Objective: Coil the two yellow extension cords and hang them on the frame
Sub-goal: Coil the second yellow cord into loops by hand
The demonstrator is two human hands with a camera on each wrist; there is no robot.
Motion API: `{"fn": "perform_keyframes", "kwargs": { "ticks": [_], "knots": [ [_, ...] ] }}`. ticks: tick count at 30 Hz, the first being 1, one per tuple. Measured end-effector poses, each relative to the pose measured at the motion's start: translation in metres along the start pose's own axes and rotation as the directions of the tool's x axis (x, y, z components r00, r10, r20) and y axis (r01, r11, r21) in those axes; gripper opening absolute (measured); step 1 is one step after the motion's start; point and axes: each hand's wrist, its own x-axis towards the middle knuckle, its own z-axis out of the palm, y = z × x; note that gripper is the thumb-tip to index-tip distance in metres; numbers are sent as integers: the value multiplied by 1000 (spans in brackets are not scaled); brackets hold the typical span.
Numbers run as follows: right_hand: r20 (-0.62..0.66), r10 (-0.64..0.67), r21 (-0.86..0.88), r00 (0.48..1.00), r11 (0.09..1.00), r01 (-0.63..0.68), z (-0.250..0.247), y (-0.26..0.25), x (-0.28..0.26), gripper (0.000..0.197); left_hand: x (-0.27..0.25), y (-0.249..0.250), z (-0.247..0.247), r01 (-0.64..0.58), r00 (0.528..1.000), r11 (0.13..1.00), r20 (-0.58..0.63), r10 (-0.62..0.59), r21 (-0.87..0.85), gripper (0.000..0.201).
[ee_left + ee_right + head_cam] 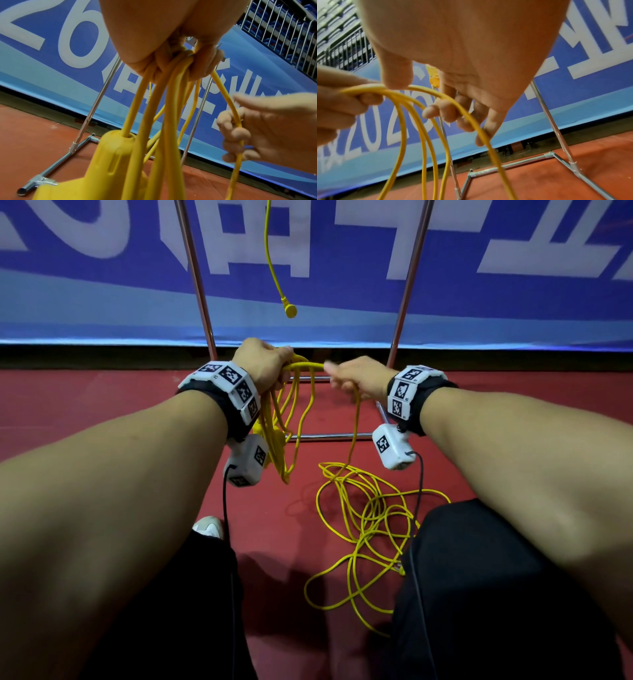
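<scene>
Red floor [102,405], blue banner [342,251] behind

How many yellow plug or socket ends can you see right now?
2: a round yellow plug dangling from above between the frame's metal uprights, and a chunky yellow socket end hanging under the left hand. Others may hide in the floor tangle.

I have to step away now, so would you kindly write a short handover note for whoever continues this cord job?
Left hand: grips the gathered loops of one yellow cord, its socket end hanging below.
Right hand: fingers curled round the running strand, feeding it toward the left.
Loose cord: tangled on the red floor.
Another yellow cord's plug end dangles between the frame's uprights; whether it is coiled is out of view.
Left: finish coiling, then hang the coil.
</scene>
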Motion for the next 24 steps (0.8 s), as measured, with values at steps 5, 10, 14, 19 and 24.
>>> {"fn": "perform_keyframes", "kwargs": {
  "ticks": [5, 10, 14, 19, 24],
  "knots": [
    [-190, -93, -50, 977, 995, 85, -1, -12, -3, 53, -3, 0, 2, 41, 995, 999, 95, -40, -10, 34],
    [-137, -222, -170, 965, 965, 198, 13, -24, -1, 52, -4, 2, 6, 57, 992, 998, 110, -54, -24, 32],
    [-109, -254, -176, 961, 957, 233, 25, -36, 2, 55, -2, 6, 7, 47, 998, 998, 34, -46, -43, 32],
    [-24, -250, -118, 968, 962, 246, 22, -27, 1, 33, 4, 9, 0, 14, 998, 994, -64, -21, -104, 36],
    [110, -97, -171, 989, 978, 115, 10, 6, 0, 33, 5, 6, -8, 6, 997, 990, -81, -18, -143, 33]
  ]
}}
